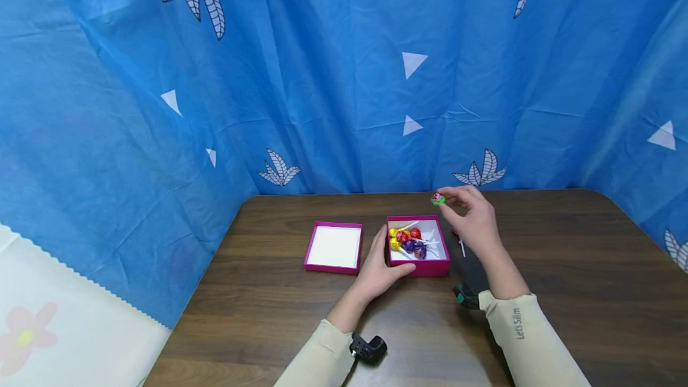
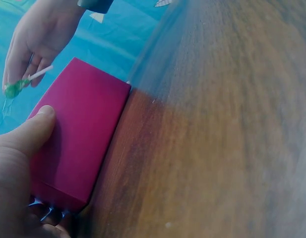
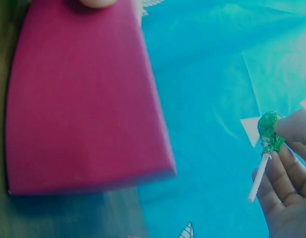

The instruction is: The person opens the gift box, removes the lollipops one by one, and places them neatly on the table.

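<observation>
A magenta box stands on the table, with several lollipops in yellow, red and purple wrappers inside, their white sticks pointing various ways. My left hand holds this box at its near left corner, thumb along the front wall and fingers around the left side. Above the box's far right corner, my right hand pinches a lollipop with a green and red wrapper between thumb and fingers. In the right wrist view, the green lollipop is gripped by its head, its white stick slanting down.
To the left lies a shallow magenta lid with its white inside facing up. Another lollipop lies right of the box, partly hidden by my right hand. A blue patterned curtain hangs behind the wooden table.
</observation>
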`<state>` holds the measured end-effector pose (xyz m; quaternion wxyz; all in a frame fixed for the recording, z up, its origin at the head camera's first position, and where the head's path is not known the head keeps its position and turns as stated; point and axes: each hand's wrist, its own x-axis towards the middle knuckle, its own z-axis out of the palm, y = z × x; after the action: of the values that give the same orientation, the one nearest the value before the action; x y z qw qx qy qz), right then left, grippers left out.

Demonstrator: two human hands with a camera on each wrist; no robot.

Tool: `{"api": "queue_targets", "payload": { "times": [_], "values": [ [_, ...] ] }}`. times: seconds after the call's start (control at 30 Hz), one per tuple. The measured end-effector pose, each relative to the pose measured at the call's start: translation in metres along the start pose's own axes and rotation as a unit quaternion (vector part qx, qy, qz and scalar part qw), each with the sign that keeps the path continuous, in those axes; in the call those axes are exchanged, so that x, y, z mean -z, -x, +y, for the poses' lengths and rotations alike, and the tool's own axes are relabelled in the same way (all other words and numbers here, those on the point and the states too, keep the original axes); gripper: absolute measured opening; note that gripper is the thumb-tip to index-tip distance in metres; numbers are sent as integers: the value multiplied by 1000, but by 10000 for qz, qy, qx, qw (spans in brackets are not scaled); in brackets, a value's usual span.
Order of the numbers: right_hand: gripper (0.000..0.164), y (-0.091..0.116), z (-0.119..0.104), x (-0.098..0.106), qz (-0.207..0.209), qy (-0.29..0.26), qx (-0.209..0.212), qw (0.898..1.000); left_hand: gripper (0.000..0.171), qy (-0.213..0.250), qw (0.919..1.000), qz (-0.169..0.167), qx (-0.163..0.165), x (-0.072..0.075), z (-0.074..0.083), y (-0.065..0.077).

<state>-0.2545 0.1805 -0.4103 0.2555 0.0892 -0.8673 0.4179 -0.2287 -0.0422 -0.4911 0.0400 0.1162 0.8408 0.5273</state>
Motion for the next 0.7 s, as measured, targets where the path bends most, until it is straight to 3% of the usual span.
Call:
{"api": "queue_targets", "payload": {
  "times": [0.33, 0.7],
  "values": [
    [32, -3, 16, 16, 301, -144, -383, 9987, 103, -14, 10000, -23, 80, 1, 0, 0],
    [32, 3, 52, 25, 123, 148, -1044, 9943, 103, 0, 9999, -69, 98, 3, 2, 1]
  ]
}}
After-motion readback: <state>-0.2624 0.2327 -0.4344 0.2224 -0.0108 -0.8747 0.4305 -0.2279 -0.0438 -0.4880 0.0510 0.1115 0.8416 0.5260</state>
